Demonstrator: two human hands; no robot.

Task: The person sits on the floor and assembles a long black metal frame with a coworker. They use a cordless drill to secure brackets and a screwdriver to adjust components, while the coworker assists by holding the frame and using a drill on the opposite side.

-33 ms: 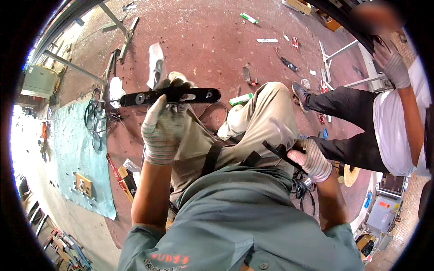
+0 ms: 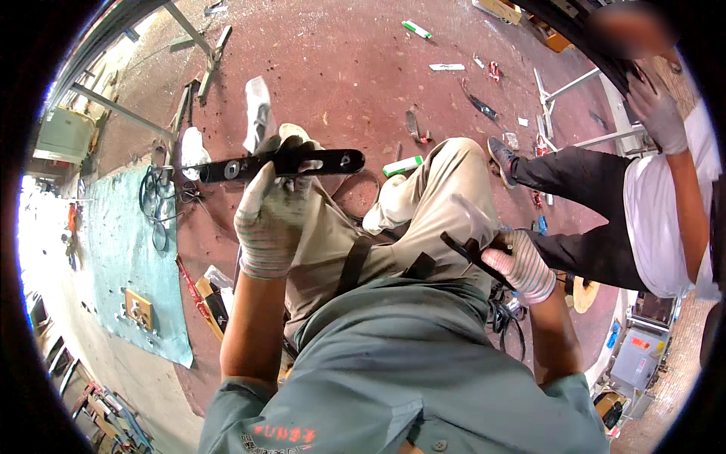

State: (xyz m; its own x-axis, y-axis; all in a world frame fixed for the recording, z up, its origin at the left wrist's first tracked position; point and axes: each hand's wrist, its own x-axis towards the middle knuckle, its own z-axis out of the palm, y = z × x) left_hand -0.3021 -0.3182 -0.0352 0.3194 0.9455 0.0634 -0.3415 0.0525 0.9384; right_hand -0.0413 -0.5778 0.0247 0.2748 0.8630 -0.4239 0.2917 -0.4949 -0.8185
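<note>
I'm looking down into a workshop or fabrication yard: a stained reddish concrete floor (image 2: 355, 68) littered with scraps and small tools, coiled cables (image 2: 155, 204) beside a teal sheet (image 2: 125, 265), bare metal frame bars (image 2: 128, 113), and a grey equipment cabinet (image 2: 635, 359) at the edge.

Black metal bar (image 2: 276, 164), grey striped gloves (image 2: 270, 216), khaki trousers (image 2: 446, 189), teal mat (image 2: 125, 265), reddish floor (image 2: 340, 68)

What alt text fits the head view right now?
A gloved left hand holds up a flat black metal bar with holes, over a red floor. The gloved right hand grips a thin black tool by the thigh; a co-worker stands right.
</note>
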